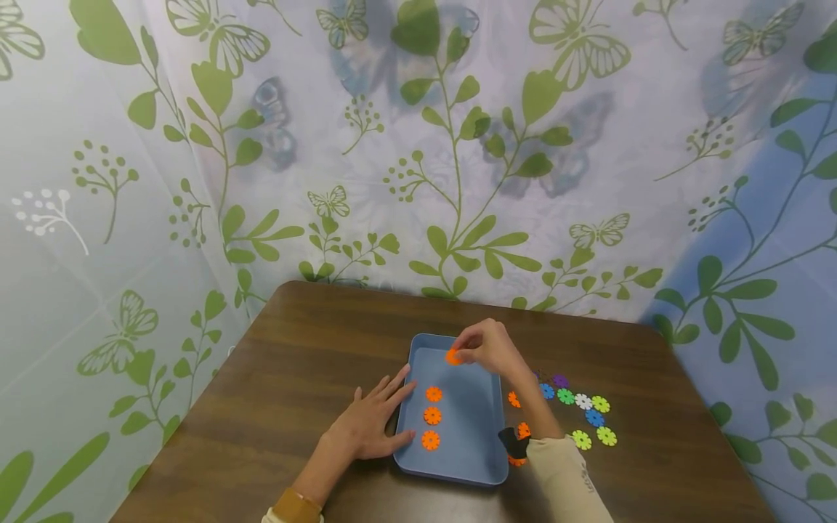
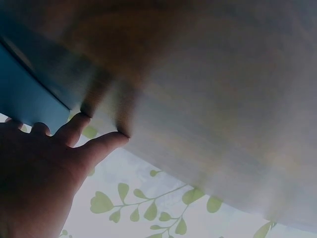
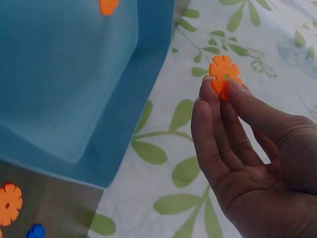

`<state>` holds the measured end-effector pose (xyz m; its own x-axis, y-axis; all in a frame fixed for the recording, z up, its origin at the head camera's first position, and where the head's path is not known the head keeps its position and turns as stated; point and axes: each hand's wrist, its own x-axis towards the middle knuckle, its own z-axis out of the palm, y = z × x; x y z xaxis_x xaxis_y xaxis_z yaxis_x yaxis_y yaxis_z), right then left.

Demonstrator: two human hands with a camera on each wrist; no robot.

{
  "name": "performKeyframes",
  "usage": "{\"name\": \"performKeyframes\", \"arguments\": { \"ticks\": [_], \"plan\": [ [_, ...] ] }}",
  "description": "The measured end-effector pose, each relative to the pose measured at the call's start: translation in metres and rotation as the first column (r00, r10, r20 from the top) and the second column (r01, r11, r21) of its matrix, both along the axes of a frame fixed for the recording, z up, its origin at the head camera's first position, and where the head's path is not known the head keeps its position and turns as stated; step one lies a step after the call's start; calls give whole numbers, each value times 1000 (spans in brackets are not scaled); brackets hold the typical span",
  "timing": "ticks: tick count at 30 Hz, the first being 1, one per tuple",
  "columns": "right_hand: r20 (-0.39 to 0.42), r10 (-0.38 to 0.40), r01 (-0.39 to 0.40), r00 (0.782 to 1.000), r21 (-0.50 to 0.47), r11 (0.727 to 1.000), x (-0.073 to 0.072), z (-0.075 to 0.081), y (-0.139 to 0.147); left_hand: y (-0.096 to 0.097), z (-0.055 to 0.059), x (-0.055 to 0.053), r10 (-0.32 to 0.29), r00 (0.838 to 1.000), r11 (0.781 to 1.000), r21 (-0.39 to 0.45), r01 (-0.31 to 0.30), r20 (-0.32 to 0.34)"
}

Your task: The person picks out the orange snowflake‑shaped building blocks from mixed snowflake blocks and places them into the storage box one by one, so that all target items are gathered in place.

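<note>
My right hand (image 1: 489, 350) pinches an orange flower-shaped disc (image 3: 224, 75) between thumb and fingers, over the far end of the blue tray (image 1: 467, 457). Three more orange discs (image 1: 432, 415) lie in a column along the tray's left side. With its fingers spread, my left hand (image 1: 369, 425) rests at the tray's left edge, fingertips right at the rim. In the left wrist view that hand (image 2: 44, 163) shows dark, beside the tray's blue wall (image 2: 29, 89).
Right of the tray on the brown table (image 1: 314, 334) lie loose flower discs: orange (image 1: 513, 399), blue (image 1: 594, 418), white (image 1: 583, 401), green (image 1: 565, 396), yellow-green (image 1: 607, 436) and purple (image 1: 560, 380). My right forearm covers part of them. A leaf-patterned curtain (image 1: 392, 181) hangs behind the table.
</note>
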<state>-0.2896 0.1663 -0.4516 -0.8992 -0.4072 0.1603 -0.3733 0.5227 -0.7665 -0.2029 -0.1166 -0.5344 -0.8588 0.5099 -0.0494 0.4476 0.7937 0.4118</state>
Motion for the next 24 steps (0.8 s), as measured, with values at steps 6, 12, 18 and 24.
{"name": "performKeyframes", "arguments": {
  "ticks": [6, 12, 18, 24],
  "plan": [
    [65, 36, -34, 997, -25, 999, -5, -12, -8, 0, 1, 0, -2, 1000, 1000, -1, 2, 3],
    [107, 48, -45, 993, -29, 999, -8, -23, -16, -1, 1, 1, -8, 1000, 1000, 6, 8, -12],
    [134, 20, -23, 991, 19, 1000, -12, -31, -22, -1, -2, 0, -14, 1000, 1000, 14, 14, -26],
    [164, 9, -14, 986, 29, 999, -15, -37, -25, -1, -1, 0, -6, 1000, 1000, 11, 6, -18]
  ]
}}
